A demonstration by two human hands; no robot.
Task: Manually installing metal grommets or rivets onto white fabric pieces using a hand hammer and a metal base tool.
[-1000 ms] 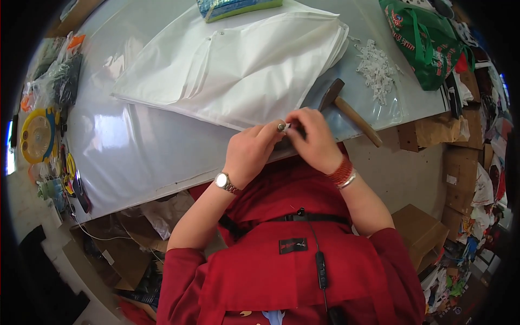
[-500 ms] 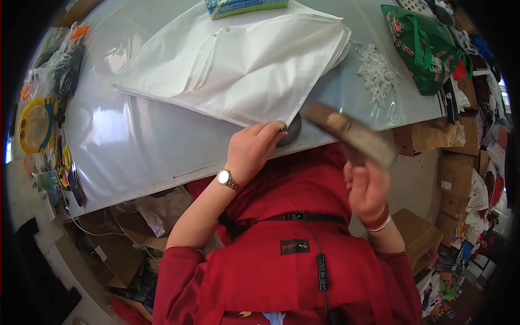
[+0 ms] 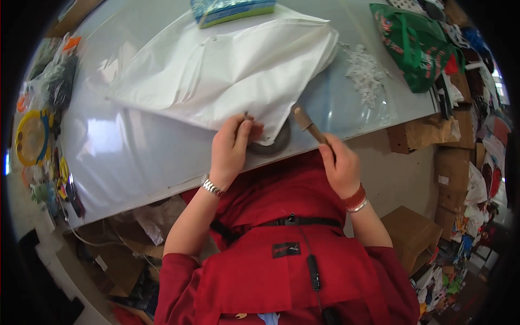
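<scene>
Stacked white cloth sheets lie across the table, one corner pointing toward me. That corner rests on a dark round block at the table's front edge, and a small metal eyelet shows near its tip. Just left of the corner is my left hand, thumb and fingers closed on a short, dark metal pin-like tool. Most of that tool is hidden by the fingers. A wooden-handled hammer is gripped in my right hand, its head low beside the block's right side.
A blue and green packet lies on the far part of the cloth. White scraps are heaped to the right, before a green bag. Yellow-handled scissors hang at the left edge. Cardboard boxes stand below on the right.
My left hand has moved left off the cloth corner with the small tool, uncovering the eyelet and more of the block. The hammer has come down and leftward from a blurred, raised position.
</scene>
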